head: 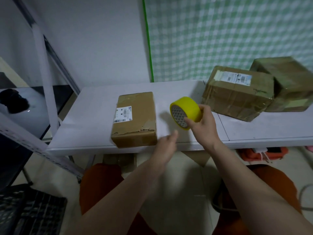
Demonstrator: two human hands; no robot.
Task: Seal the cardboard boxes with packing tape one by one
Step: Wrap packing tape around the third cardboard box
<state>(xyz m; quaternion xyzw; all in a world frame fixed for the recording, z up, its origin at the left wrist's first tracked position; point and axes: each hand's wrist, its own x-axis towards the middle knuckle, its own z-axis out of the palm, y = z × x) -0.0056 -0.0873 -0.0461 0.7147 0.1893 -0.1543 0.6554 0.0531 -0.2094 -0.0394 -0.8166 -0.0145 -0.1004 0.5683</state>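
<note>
A flat brown cardboard box (135,119) with a white shipping label lies near the front edge of the white table (91,116); its top paper is torn along the near edge. My right hand (202,123) holds a yellow roll of packing tape (185,111) above the table, to the right of that box. My left hand (166,145) is blurred, fingers apart, empty, hovering at the table's front edge beside the box's near right corner. Two bigger taped boxes stand at the right: one with a label (237,92) and one behind it (288,82).
A grey metal shelf frame (42,65) rises at the left. A black crate (30,211) sits on the floor at lower left. An orange object (264,154) lies under the table at the right. A green checked curtain hangs behind.
</note>
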